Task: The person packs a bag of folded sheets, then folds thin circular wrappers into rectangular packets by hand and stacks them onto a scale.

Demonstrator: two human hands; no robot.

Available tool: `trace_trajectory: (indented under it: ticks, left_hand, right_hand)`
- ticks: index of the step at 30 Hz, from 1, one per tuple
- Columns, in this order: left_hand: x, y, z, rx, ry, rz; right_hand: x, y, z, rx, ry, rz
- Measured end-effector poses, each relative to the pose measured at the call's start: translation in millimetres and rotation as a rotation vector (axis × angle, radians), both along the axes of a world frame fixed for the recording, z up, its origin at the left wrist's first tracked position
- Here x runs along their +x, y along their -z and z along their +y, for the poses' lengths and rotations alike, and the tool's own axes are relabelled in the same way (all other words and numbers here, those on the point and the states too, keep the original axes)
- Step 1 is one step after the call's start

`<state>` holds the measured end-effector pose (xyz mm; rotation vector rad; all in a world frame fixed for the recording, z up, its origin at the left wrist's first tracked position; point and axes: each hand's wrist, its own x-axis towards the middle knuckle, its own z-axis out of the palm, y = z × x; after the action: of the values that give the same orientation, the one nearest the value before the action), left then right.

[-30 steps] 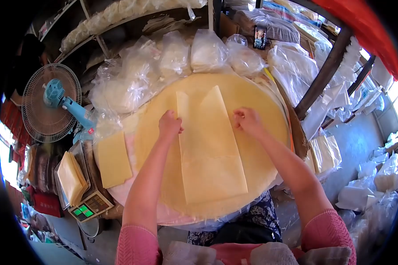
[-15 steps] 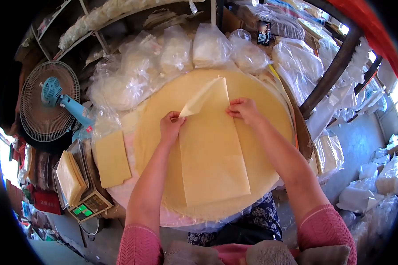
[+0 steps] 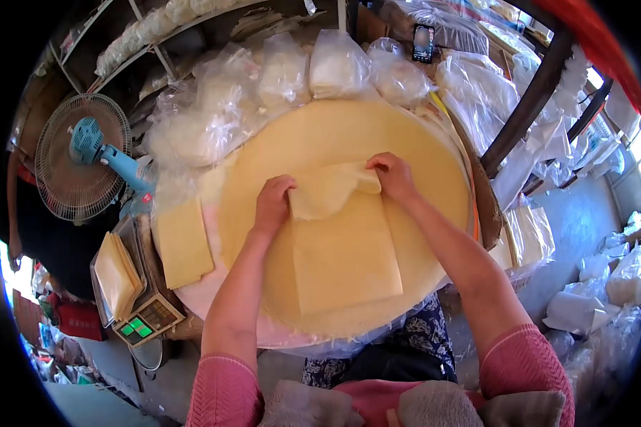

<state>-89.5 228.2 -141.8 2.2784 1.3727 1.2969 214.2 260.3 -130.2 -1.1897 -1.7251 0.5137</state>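
Observation:
A thin yellow pancake (image 3: 345, 256), folded into a long rectangle, lies on a large round stack of thin pancakes (image 3: 427, 220). Its far end is turned over toward me as a loose, curved flap. My left hand (image 3: 272, 203) pinches the left end of this fold between thumb and fingers. Opposite it, my right hand (image 3: 394, 174) grips the right end, its fingertips closed on the edge. Both hands rest at or just above the stack, roughly level with each other.
Left of the stack sit a folded pancake pile (image 3: 183, 242) and a digital scale (image 3: 149, 320) bearing folded pancakes (image 3: 116, 277). A fan (image 3: 85, 156) and a person in dark clothes (image 3: 57, 238) are farther left. Plastic bags (image 3: 285, 75) line the back; a phone (image 3: 423, 43) stands behind them.
The pancake's pointed far end has come down toward me into a broad flap. My right hand has moved up to the fold's corner. A person has appeared behind the fan.

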Motion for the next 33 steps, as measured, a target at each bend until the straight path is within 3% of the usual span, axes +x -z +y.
trace_trajectory:
  ticks: [2, 5, 6, 8, 11, 14, 18, 21, 24, 26, 29, 33]
  left_hand:
    - [-4.6, -3.9, -4.6, 0.082, -0.03, 0.287]
    - [-0.6, -14.9, -18.1, -0.047, -0.091, 0.379]
    - [4.7, -19.4, -26.5, -0.126, -0.05, 0.277]
    - [21.9, -25.1, -47.0, -0.281, 0.03, 0.073]
    - [39.1, -23.1, -68.4, -0.347, 0.161, 0.257]
    - [50.6, -24.7, -88.0, -0.285, 0.069, 0.527]
    - [46.2, -16.1, -89.3, -0.194, 0.078, 0.434]
    - [45.8, -12.1, -85.0, -0.19, 0.079, 0.352]
    - [45.1, -10.4, -87.5, -0.169, 0.067, 0.279]
    - [43.1, -5.4, -86.2, -0.175, 0.084, 0.248]
    - [48.0, -13.8, -95.4, -0.276, 0.029, 0.345]
    - [58.6, -47.7, -166.1, -0.206, 0.172, 0.594]
  right_hand:
    - [5.4, -5.2, -6.6, 0.067, -0.053, -0.24]
    - [7.1, -15.3, -22.3, 0.235, -0.098, -0.451]
    - [6.0, -18.4, -29.6, 0.302, -0.11, -0.496]
    - [-1.4, -46.6, -57.5, 0.322, -0.225, -0.549]
    - [-4.9, -36.7, -77.8, 0.251, -0.359, -0.537]
    - [-5.8, -23.5, -84.4, 0.096, -0.438, -0.522]
    - [-10.3, -44.0, -83.6, -0.181, -0.491, -0.52]
    - [-21.8, -21.5, -82.0, -0.08, -0.522, -0.523]
    - [-39.8, -24.4, -114.7, 0.021, -0.394, -0.926]
    - [-41.0, -15.2, -115.7, 0.036, -0.38, -0.922]
    - [-40.4, -12.3, -117.4, 0.065, -0.364, -0.902]
    - [-39.5, -5.9, -115.6, 0.084, -0.347, -0.895]
